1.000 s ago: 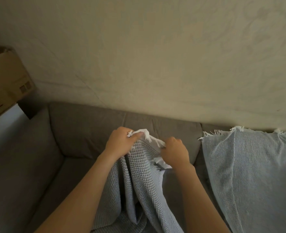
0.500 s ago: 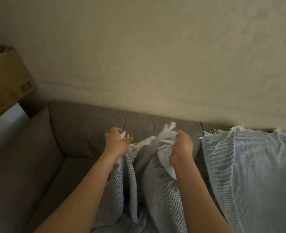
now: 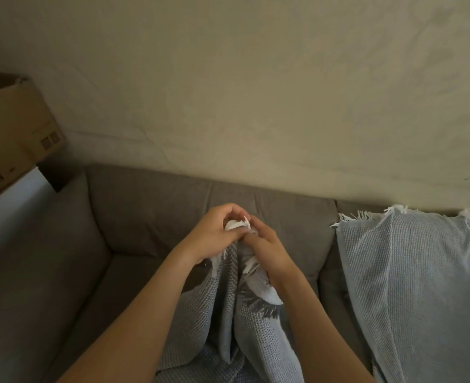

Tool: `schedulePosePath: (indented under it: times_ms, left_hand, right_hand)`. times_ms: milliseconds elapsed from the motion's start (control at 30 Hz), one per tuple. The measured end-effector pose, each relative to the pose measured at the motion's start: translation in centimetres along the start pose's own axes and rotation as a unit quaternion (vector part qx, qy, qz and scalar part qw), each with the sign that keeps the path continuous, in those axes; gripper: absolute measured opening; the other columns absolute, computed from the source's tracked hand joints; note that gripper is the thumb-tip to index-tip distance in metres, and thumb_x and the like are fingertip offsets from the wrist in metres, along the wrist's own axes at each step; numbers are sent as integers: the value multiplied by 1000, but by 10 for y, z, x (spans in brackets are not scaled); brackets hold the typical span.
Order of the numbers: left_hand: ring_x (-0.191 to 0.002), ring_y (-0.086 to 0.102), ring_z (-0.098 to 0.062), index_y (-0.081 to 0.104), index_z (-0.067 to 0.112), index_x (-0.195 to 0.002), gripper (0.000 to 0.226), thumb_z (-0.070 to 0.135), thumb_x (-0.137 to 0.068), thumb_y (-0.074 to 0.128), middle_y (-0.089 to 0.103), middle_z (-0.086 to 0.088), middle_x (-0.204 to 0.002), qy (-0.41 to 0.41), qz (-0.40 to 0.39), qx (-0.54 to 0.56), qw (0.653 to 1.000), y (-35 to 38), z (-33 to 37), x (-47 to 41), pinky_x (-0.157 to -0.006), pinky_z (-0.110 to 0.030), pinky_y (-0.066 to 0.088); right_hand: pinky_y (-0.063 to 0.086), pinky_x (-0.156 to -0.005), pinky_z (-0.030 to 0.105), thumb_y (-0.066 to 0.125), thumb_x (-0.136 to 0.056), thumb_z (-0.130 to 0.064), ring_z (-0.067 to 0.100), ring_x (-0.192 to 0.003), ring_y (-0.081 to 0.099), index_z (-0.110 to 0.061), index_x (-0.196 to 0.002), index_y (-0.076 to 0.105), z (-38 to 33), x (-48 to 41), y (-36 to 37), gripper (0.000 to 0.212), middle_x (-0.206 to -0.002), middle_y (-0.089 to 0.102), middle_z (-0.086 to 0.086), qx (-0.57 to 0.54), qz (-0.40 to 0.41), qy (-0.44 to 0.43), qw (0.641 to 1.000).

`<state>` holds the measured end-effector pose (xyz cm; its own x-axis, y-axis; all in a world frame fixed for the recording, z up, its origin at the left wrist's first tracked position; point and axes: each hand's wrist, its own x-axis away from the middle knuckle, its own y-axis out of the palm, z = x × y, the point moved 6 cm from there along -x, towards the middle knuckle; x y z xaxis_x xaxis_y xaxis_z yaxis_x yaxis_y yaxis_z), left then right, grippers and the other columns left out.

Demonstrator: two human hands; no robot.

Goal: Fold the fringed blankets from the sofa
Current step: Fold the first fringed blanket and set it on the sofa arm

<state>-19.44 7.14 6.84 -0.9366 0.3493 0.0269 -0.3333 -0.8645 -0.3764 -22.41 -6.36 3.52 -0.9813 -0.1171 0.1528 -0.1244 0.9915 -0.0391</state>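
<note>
Wall (image 3: 256, 92) behind the sofa (image 3: 145, 211): plain, not a factor. The sofa is grey, with its backrest and seat in view.

Draped blanket (image 3: 410, 286): light blue and fringed. It lies unfolded over the right end of the sofa backrest with the fringe along its top edge. No hand is on it, so my read is that the task is early.

Held blanket (image 3: 220, 313): grey-blue waffle weave. It hangs in front of the sofa's middle cushion in two bunched vertical folds, and its lower part runs out of frame.

Cardboard box (image 3: 15, 128): past the sofa's left arm, well apart, no obstruction.

Left hand (image 3: 214, 233) and right hand (image 3: 269, 250) meet in front of the middle of the backrest, touching each other. Both sets of fingers are curled tight round the white fringe (image 3: 235, 224) at the held blanket's top edge.

Risks:
- The corners look bunched, not matched, which would give a skewed fold.
- Passing the edge from one hand to the other could drop a corner, and the hang would collapse onto the sofa seat.
- Fringe strands could tangle in the fingers.
- The bottom edge is out of view, so I can't tell whether it's twisted or dragging.
- The draped blanket is just beside the held one, so a swing toward the sofa's right end could snag its fringe or pull it off the backrest.
</note>
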Motion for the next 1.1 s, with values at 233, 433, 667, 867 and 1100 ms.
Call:
schedulePosePath:
  times_ms: [233, 433, 667, 867, 1100]
  left_hand:
    - [-81, 69, -4, 74, 24, -108, 22, 8, -94, 70, 73, 10, -94, -9, -35, -206, 978, -6, -17, 1, -65, -17, 49]
    - [-56, 56, -21, 68, 9, -72, 27, 8, -97, 57, 60, -3, -62, -74, 12, -196, 978, -22, -45, 7, -56, -32, 35]
    - [-107, 74, -16, 80, 26, -117, 32, 23, -109, 49, 81, -1, -110, -91, 8, 108, 990, -4, -14, 18, -94, -28, 53]
    - [-102, 76, -15, 80, 25, -110, 30, 27, -111, 50, 81, 4, -102, -124, 75, 81, 986, 8, -39, 12, -87, -29, 58]
    - [-111, 72, -5, 62, 31, -139, 34, 18, -109, 57, 72, 5, -124, -93, -9, 147, 985, 31, -35, 9, -100, -35, 59]
  right_hand:
    - [33, -61, 37, 65, -99, -29, 20, -65, 40, 12, -87, 60, 1, -7, -16, 43, -67, 45, 10, 99, 70, 15, 992]
    - [33, -61, 38, 62, -99, -19, 20, -63, 40, -1, -67, 49, 1, -11, -35, 39, -66, 44, 11, 59, 139, 39, 988]
    - [43, -54, 28, 61, -103, -16, 20, -61, 52, -9, -69, 57, 6, -8, -38, 35, -64, 56, 7, 2, 150, 91, 984]
    - [53, -51, 26, 51, -92, 12, 14, -54, 62, -17, -125, 63, 6, -6, -43, 46, -84, 65, 12, -128, 212, 110, 963]
    - [58, -61, 34, 49, -84, 26, 27, -83, 61, -19, -131, 63, 1, -11, -31, 67, -105, 55, 17, -233, 143, 94, 957]
